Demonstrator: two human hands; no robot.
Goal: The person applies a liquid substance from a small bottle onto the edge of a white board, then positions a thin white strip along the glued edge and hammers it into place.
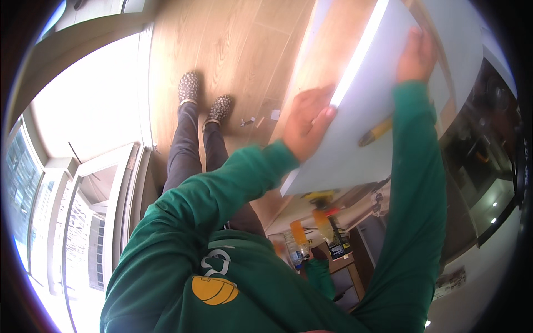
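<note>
A pale white board (361, 144) lies slanting across the right half of the head view, with a bright white strip (361, 50) along its left edge. My left hand (308, 122) is closed on that edge, thumb on the near face at the strip's lower end. Higher up, my right hand (416, 58) is at the board's right side, its fingers bent at the edge and slightly blurred. A yellow tool with a dark tip (376, 132) lies on the board beside my right forearm, which partly hides it.
Below the board are a yellow and black power tool (322, 213), a clear bottle (294, 247) and a dark box (338, 244). Small scraps (260, 121) lie on the wooden floor (244, 50) near a person's patterned shoes (190, 87). A glazed door (91, 216) stands at the left.
</note>
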